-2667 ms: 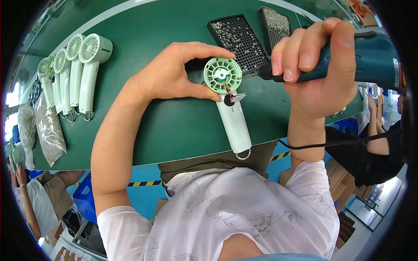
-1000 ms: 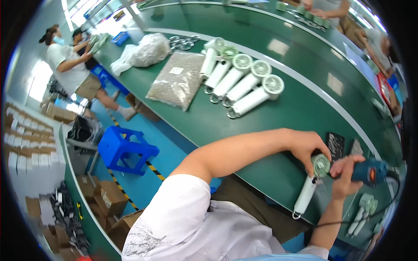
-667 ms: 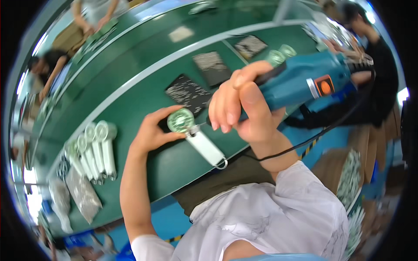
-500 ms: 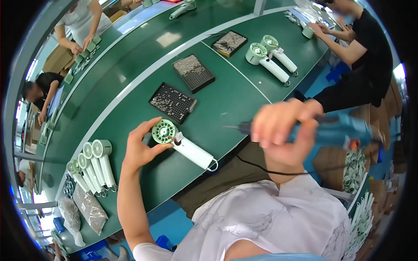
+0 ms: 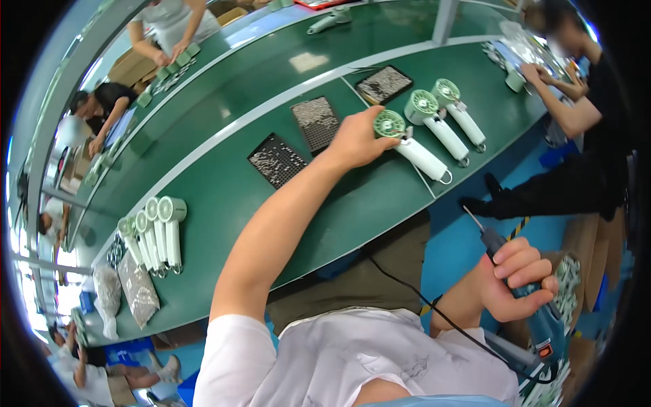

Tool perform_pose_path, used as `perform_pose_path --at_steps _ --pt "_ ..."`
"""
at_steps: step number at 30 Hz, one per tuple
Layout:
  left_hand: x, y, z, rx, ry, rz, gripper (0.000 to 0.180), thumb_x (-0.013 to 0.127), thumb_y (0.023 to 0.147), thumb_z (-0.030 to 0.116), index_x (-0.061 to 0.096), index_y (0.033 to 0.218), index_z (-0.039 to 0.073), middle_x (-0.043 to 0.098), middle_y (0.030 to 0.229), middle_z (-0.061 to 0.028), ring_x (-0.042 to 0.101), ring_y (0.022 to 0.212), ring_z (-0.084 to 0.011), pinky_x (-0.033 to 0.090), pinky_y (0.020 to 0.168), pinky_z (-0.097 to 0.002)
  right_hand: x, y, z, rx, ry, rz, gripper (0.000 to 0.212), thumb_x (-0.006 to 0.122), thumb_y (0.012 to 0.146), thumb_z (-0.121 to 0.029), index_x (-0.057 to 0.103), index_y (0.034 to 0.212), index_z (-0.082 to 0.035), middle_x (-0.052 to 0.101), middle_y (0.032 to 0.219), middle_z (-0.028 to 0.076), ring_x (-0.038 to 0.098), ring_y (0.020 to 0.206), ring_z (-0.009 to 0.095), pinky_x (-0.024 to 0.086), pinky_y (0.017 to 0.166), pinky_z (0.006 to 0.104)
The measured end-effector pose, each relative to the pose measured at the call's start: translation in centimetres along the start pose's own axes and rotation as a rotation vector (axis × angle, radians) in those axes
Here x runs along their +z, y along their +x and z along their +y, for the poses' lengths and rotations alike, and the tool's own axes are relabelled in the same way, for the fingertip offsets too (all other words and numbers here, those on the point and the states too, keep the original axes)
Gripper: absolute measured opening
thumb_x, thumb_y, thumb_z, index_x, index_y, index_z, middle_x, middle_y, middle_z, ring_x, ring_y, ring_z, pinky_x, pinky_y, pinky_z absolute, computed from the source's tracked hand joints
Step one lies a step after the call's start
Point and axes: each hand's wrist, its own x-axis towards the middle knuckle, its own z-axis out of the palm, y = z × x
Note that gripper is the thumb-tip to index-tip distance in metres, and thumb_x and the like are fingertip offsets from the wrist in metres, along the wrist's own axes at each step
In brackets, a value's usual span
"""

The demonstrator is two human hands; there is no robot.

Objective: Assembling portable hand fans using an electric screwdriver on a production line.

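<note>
My left hand (image 5: 359, 141) reaches across the green workbench with fingers and thumb closed around the head of a handheld fan (image 5: 422, 160). Pale green and round, the head shows its open inside, and the white handle points toward the bench's near edge. To its right lie two similar handheld fans (image 5: 446, 140) (image 5: 468, 129). Off the bench's front edge at the right, my right hand (image 5: 519, 279) grips a blue-green electric screwdriver (image 5: 548, 331). Its thin bit points up and to the left, touching nothing, and a black cord trails from it.
Black trays of small screws (image 5: 277, 161) (image 5: 315, 123) (image 5: 384, 84) lie beyond my left arm. Several assembled fans (image 5: 172, 234) and clear bags of small parts (image 5: 139, 293) are at the left. Co-workers sit across the bench and at right. White parts fill a box (image 5: 568, 271) at the right.
My left hand has moved the handheld fan right and away from me, beside the two other fans. My right hand has lowered the screwdriver to the right, off the bench, its bit now tilted up.
</note>
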Motion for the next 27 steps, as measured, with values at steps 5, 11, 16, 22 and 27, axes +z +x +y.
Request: perform_pose_path --at_steps 5,11,16,22,27 --pt "2.5 2.1 -0.6 0.105 0.043 0.164 0.071 0.089 0.074 0.027 0.060 0.130 -0.007 0.068 0.121 -0.0290 0.064 0.116 -0.0445 0.052 0.101 -0.0466 -0.9 -0.9 0.9 0.106 0.057 0.026 0.026 0.043 0.109 -0.031 0.052 0.106 -0.007 0.045 0.067 0.002 0.044 0.048 0.015 0.039 0.049 0.0336" --pt "1.1 -0.8 1.1 0.109 0.109 0.250 0.060 0.090 0.073 0.037 0.063 0.104 -0.006 0.071 0.102 -0.0270 0.069 0.101 -0.0442 0.057 0.089 -0.0495 0.4 -2.0 2.1 0.189 0.083 0.055 0.029 0.041 0.108 -0.033 0.049 0.100 -0.006 0.041 0.065 0.002 0.037 0.046 0.015 0.037 0.047 0.0335" --pt "-6.3 -12.5 2.0 0.279 0.372 0.524 0.024 0.079 0.081 0.019 0.070 0.094 0.001 0.067 0.089 -0.0165 0.065 0.088 -0.0366 0.055 0.079 -0.0453 0.8 -2.8 2.6 0.312 0.039 0.032 0.027 0.046 0.105 -0.032 0.052 0.095 -0.008 0.040 0.065 0.001 0.038 0.050 0.015 0.035 0.053 0.0356" --pt "-20.9 -29.0 -6.1 -0.362 1.020 0.780 0.024 0.076 0.085 0.023 0.073 0.093 0.000 0.069 0.091 -0.0187 0.066 0.094 -0.0378 0.056 0.081 -0.0454 4.1 -4.2 4.8 0.391 0.220 -0.180 0.031 0.039 0.108 -0.034 0.052 0.109 -0.006 0.042 0.068 0.002 0.039 0.049 0.016 0.037 0.050 0.0353" --pt "-25.9 -34.1 -9.7 -0.757 1.092 0.493 0.041 0.079 0.086 0.038 0.075 0.098 -0.001 0.072 0.097 -0.0191 0.069 0.095 -0.0365 0.055 0.083 -0.0455 11.1 -5.8 5.3 0.482 0.447 -0.359 0.032 0.038 0.108 -0.032 0.057 0.109 -0.007 0.044 0.070 0.002 0.041 0.053 0.017 0.039 0.056 0.0369"
